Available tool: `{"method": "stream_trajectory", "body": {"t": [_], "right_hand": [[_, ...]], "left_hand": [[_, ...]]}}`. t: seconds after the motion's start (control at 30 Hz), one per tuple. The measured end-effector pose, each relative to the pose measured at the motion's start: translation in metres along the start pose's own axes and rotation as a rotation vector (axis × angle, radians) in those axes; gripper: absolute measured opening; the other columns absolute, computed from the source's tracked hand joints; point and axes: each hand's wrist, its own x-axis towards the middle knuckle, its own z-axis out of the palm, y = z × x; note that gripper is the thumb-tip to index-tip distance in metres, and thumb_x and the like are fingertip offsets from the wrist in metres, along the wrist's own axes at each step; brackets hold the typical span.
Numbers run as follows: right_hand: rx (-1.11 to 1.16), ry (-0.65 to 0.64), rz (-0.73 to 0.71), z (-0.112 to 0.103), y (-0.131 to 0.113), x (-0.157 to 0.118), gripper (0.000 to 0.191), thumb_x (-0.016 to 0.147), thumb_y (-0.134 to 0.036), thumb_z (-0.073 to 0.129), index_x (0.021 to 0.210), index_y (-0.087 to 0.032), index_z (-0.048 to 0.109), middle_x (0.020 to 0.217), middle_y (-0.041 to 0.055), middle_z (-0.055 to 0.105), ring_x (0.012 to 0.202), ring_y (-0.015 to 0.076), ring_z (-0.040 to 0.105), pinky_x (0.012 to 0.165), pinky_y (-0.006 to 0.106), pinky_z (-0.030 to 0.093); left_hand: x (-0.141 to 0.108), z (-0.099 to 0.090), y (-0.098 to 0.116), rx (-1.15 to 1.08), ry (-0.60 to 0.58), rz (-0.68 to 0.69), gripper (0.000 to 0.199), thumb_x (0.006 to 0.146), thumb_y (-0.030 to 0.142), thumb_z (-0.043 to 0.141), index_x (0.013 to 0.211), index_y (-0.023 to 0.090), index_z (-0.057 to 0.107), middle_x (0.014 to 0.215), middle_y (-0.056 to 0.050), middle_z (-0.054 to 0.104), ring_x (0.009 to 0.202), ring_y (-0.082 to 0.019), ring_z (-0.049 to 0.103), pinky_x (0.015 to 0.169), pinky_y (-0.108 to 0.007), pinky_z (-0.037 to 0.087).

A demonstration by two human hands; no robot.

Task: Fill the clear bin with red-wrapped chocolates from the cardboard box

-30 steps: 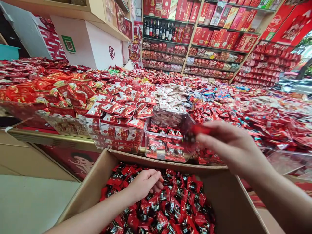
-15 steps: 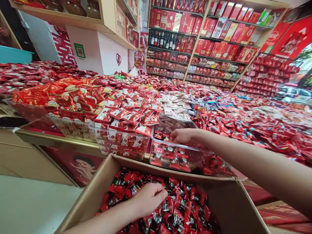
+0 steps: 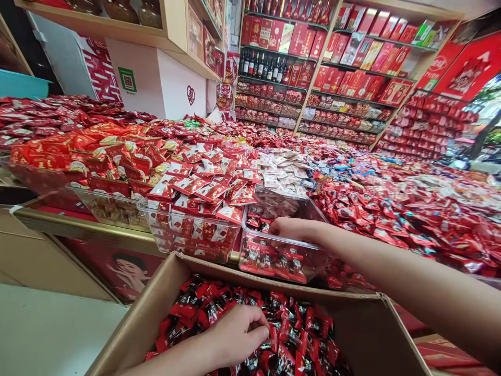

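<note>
My left hand [image 3: 243,334] rests low over the wrapped candies [image 3: 291,334], red and black, in an open cardboard box [image 3: 371,334]. Its fingers curl inward and its thumb lies close to the index finger; whatever is between them is hidden. Reaching in from the right, my right hand [image 3: 287,230] dips into a clear plastic bin [image 3: 315,213] just beyond the box. The same sort of red-and-black candies [image 3: 270,258] covers the bin's bottom. Bent fingers point down there, partly behind the bin's front wall, and their tips cannot be made out.
To the left stand more clear bins heaped with packets, one holding red-and-white packets [image 3: 211,189]. Loose red candies [image 3: 371,209] spread right. A gold counter edge [image 3: 97,226] runs behind the box. Shelves [image 3: 309,78] with bottles and red boxes rise at the back.
My right hand has dipped slightly lower and leftward in the clear bin. My left hand has shifted slightly down over the candies, fingers still curled. The view has moved a little.
</note>
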Motion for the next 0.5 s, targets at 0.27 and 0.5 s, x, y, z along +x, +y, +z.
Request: {"method": "stream_trajectory", "body": {"t": [0.27,0.5], "right_hand": [[-0.192,0.127,-0.041,-0.002,-0.001,-0.002,0.016,0.059,-0.019,0.053,0.071,-0.016,0.063,0.061,0.0022,0.06,0.056,0.013,0.05,0.044,0.021,0.031],[-0.208,0.012,-0.013,-0.004,0.001,-0.01,0.019,0.06,-0.019,0.052,0.075,-0.017,0.064,0.065,0.0026,0.062,0.055,0.0131,0.052,0.045,0.02,0.033]], "left_hand": [[-0.002,-0.004,-0.009,0.443,-0.037,0.24,0.022,0.076,0.028,0.038,0.077,0.02,0.058,0.074,-0.003,0.06,0.068,-0.017,0.054,0.062,-0.025,0.041],[-0.001,-0.005,-0.022,0.605,-0.004,0.163,0.02,0.07,0.027,0.045,0.083,0.018,0.058,0.096,-0.009,0.053,0.091,-0.024,0.048,0.079,-0.034,0.039]]}}
